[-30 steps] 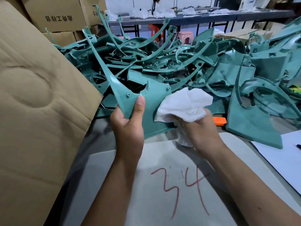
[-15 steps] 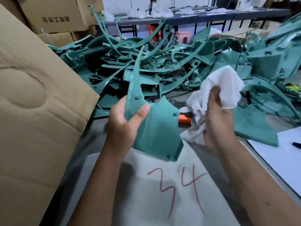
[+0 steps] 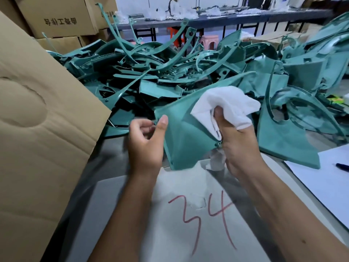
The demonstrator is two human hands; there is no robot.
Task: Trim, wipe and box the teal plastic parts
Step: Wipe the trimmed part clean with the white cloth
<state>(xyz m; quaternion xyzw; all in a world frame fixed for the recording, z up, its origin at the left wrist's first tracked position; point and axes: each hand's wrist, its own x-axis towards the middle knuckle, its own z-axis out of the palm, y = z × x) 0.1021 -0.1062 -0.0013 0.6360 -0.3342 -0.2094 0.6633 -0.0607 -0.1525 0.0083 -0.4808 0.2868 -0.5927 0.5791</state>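
Head view. The left hand [image 3: 145, 142] pinches the left edge of a teal plastic panel [image 3: 186, 140] between thumb and curled fingers. The panel is held in the air above a grey sheet [image 3: 170, 224] marked "34" in red, with its broad face toward the camera and its pointed end toward the upper right.

The right hand [image 3: 236, 140] grips a crumpled white cloth [image 3: 226, 103], fingers curled round it and thumb upright against it. The cloth lies against the panel's right side; a tail of it hangs below the hand. Whether this hand also holds the panel's edge cannot be told.

Behind the hands, a pile of teal plastic parts [image 3: 160, 72] covers the work table. A second flat teal part [image 3: 287, 140] lies just right of the right hand.

A cardboard flap [image 3: 37, 120] stands at the left. Stacked cartons [image 3: 56, 17] sit at the upper left. White paper [image 3: 324, 182] with a pen [image 3: 341, 166] on it lies at the right edge.
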